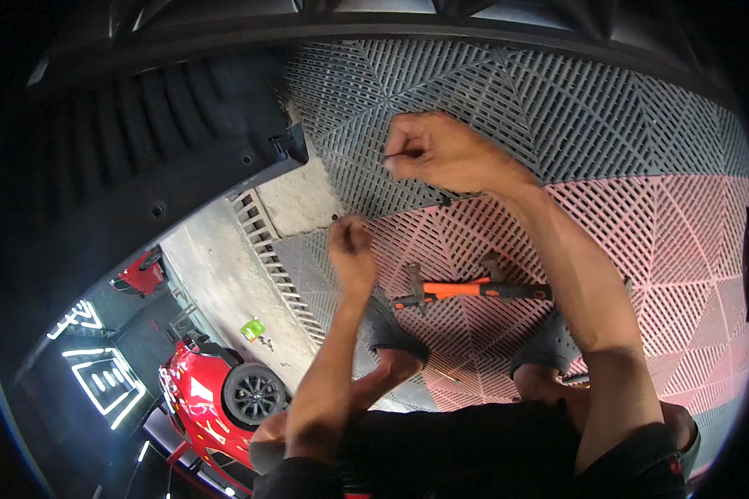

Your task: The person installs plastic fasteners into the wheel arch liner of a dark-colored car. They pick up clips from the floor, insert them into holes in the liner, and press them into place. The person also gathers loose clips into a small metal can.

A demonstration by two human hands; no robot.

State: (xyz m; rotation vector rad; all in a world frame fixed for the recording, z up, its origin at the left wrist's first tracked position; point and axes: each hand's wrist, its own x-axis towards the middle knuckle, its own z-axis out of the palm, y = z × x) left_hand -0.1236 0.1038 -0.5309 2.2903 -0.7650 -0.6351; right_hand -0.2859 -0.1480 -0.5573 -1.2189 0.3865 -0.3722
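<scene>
Two hands: right hand (441, 154) pinching thin dark pin, left hand (351, 249) fisted, contents unclear; one orange-handled tool (466, 290) on grid floor (607, 108)

red car (216, 395) | orange-handled tool (466, 290) | green object (253, 329)

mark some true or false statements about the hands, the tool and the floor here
1. The right hand is closed in a fist over the grey grid floor tiles. True.
2. An orange-and-black tool lies on the pink grid floor tiles. True.
3. The left hand holds the orange-and-black tool. False: the tool lies on the floor beside it.
4. The car at lower left is blue. False: it is red.
</scene>
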